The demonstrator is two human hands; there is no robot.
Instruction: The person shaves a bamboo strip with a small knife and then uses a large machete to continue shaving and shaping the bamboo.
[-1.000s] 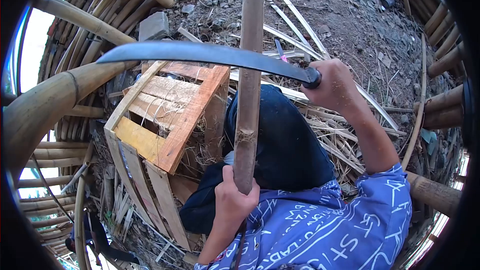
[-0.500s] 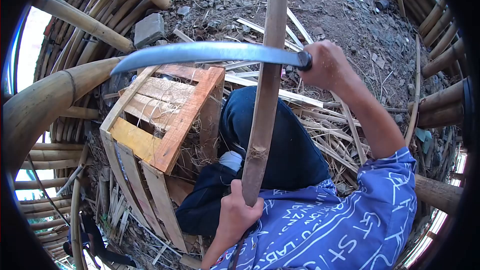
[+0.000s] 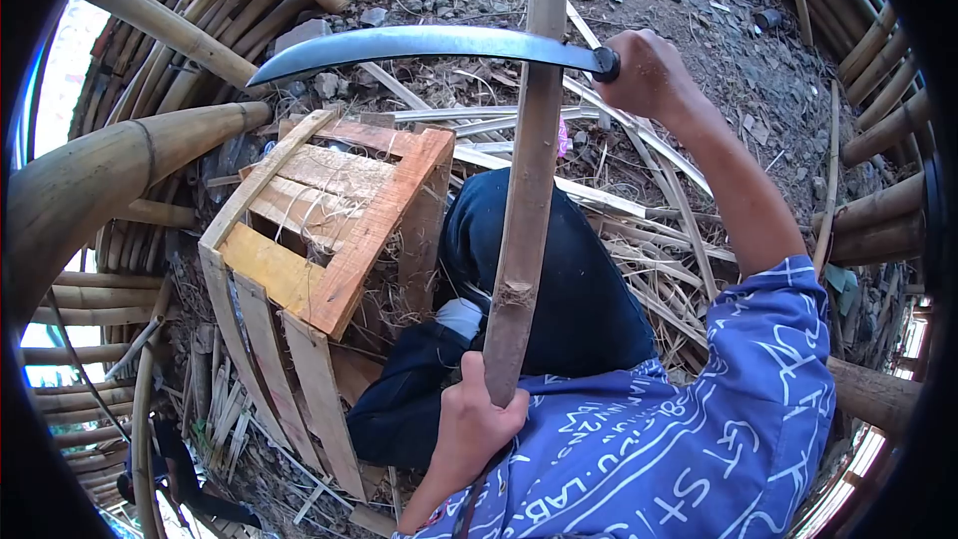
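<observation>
My left hand [image 3: 477, 417] is wrapped round the near end of a long split bamboo strip [image 3: 521, 250], which runs away from me across my raised knee. A rough node marks the strip a little beyond my thumb. My right hand [image 3: 647, 75] grips the dark handle of a machete [image 3: 429, 43] with a long, curved steel blade. The blade lies crosswise over the far part of the strip, its tip pointing left, and overlaps it in this view.
A slatted wooden crate [image 3: 329, 230] with fibre shavings on top stands left of my legs. Loose bamboo strips [image 3: 639, 250] litter the ground. Thick bamboo poles [image 3: 110, 175] jut in from the left. A grey block [image 3: 302, 35] lies behind the blade. Part of another person [image 3: 180, 469] shows lower left.
My right hand has moved the machete farther up along the bamboo strip, away from me. My left hand keeps its hold on the near end, almost unmoved.
</observation>
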